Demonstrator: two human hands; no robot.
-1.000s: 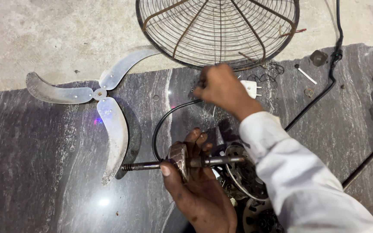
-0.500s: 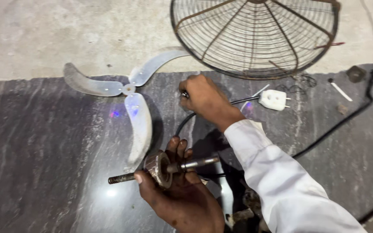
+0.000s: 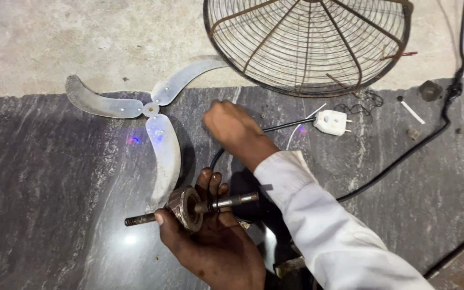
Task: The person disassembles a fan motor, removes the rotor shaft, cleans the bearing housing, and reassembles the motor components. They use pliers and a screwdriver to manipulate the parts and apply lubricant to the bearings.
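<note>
Head view shows the left hand [image 3: 210, 241] gripping a rotor [image 3: 189, 207]: a dark, rusty steel shaft with a round, ribbed core near its middle. Its fingers curl round the core, thumb on the near face, so the shaft sticks out bare on both sides, threaded at the left tip, shinier at the right. It is held level just above the dark marble slab [image 3: 55, 215], near the slab's front middle.

The right hand [image 3: 234, 129], in a white sleeve [image 3: 328, 225], hovers farther back over the slab above a black cable [image 3: 275, 128]; its fingers are bent downward, but whether they pinch anything I cannot tell.

Compared with half a second ago, the right hand has shifted slightly right and looks blurred with motion, while the left hand holds the rotor in the same pose. The blade and guard have not moved.

A three-winged metal blade [image 3: 151, 110] lies left of the hands, one wing reaching almost to the rotor. A wire guard [image 3: 307, 43] sits at the back, straddling the slab's far edge and the concrete floor [image 3: 55, 43]. A white plug [image 3: 331, 122] lies right of the right hand, with a thicker black cord [image 3: 404, 156] running beyond it. Open slab spreads to the left and front left.
</note>
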